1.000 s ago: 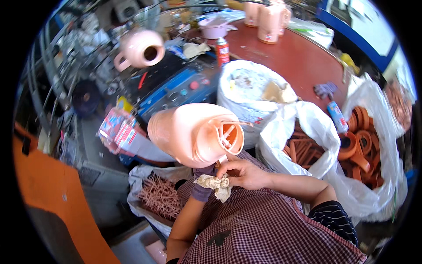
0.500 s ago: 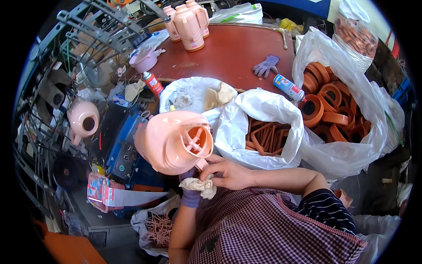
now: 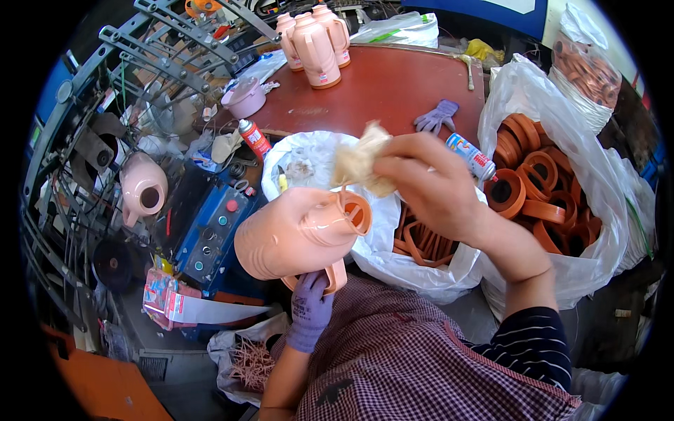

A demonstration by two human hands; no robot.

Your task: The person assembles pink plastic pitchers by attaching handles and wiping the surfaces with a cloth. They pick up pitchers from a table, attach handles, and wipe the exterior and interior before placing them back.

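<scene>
While the left hand (image 3: pixel 309 309), in a purple glove, grips the handle of a salmon-pink flask shell (image 3: pixel 298 235) and holds it tipped on its side above the lap, the bare right hand (image 3: pixel 428 186) pinches a crumpled cloth (image 3: pixel 359 160) just above the shell's open mouth (image 3: pixel 353 212). This looks like a wiping step, with the rag lifted off the rim. Whether the cloth touches the mouth is hard to tell. Bringing it back would call for a steady shell and a careful pass around the rim. White bags of orange rings (image 3: pixel 540 182) stand just beside, and finished flasks (image 3: pixel 314 45) stand well apart on the red table (image 3: pixel 393 84).
</scene>
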